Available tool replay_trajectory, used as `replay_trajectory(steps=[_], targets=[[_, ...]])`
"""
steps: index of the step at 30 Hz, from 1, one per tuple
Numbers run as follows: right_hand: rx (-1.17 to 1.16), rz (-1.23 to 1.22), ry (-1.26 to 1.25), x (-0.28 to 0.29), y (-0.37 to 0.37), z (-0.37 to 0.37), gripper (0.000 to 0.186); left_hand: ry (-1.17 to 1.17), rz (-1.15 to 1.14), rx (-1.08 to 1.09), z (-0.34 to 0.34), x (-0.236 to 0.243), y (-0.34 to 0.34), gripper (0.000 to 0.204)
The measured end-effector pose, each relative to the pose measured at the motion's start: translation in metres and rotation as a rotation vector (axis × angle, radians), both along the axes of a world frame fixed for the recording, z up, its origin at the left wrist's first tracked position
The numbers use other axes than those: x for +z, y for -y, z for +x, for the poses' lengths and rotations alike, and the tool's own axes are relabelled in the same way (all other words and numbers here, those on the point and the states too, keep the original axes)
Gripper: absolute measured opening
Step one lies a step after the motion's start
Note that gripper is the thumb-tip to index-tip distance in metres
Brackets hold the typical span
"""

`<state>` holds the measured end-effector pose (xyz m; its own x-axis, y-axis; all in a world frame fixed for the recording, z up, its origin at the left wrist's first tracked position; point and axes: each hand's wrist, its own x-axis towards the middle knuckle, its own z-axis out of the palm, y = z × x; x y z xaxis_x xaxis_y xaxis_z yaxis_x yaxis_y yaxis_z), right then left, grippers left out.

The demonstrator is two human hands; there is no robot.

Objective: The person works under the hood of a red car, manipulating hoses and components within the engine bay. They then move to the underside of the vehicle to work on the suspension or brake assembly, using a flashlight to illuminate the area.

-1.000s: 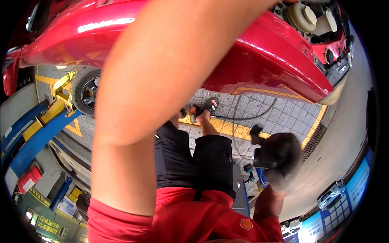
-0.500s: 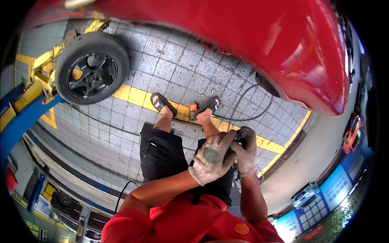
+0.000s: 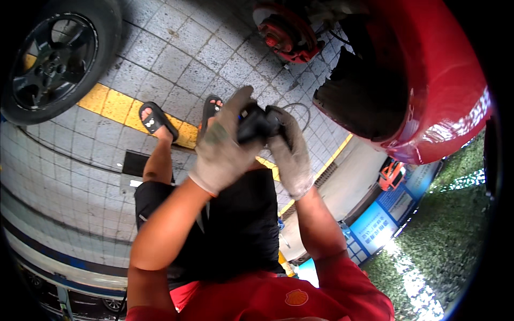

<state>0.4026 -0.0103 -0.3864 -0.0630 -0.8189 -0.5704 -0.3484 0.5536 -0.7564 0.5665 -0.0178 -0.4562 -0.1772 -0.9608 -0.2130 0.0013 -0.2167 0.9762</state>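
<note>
My left hand (image 3: pixel 225 150), in a pale knit glove with a green patch, grips a black object (image 3: pixel 251 125), possibly a tool, in front of my body. My right hand (image 3: pixel 290 155), gloved too, is closed on the same object from the right; its exact shape is hidden by the fingers. Beyond my hands, the wheel well (image 3: pixel 358 101) of a red car (image 3: pixel 439 80) shows a dark liner. A red brake assembly (image 3: pixel 284 43) with its hub exposed hangs above the tiled floor (image 3: pixel 182 48), with a thin hose (image 3: pixel 306 115) lying below it.
A detached wheel (image 3: pixel 59 64) with a black rim is at upper left. My sandaled feet (image 3: pixel 158 122) stand by a yellow floor stripe (image 3: pixel 110 104). A drain grate (image 3: pixel 321 179), an orange car (image 3: pixel 392 175), blue boards (image 3: pixel 407 192) and greenery (image 3: pixel 444 241) are at right; a dark car (image 3: pixel 69 294) is at lower left.
My raised left arm came down, and both hands met on the black object, then moved upward. The view swung toward the wheel well, bringing the brake assembly into sight.
</note>
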Motion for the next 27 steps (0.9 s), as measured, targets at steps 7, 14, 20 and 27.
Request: replay_trajectory(steps=[7, 14, 20, 27], targets=[[-0.257, -0.355, -0.457, -0.187, 0.112, -0.201, 0.037, -0.905, 0.621, 0.028, 0.010, -0.080, 0.061, 0.082], [-0.657, -0.482, -0.797, -0.268, 0.248, -0.440, 0.058, -0.646, 0.339, -0.203, -0.048, -0.141, 0.141, 0.087], [-0.109, -0.143, -1.540, -0.275, 0.317, -0.465, 0.076, -0.008, -0.557, 0.096, -0.106, -0.196, 0.201, 0.090], [0.306, -0.322, -2.120, -0.337, 0.343, -0.573, 0.069, 0.574, -1.392, 0.033, -0.165, -0.220, 0.250, 0.071]])
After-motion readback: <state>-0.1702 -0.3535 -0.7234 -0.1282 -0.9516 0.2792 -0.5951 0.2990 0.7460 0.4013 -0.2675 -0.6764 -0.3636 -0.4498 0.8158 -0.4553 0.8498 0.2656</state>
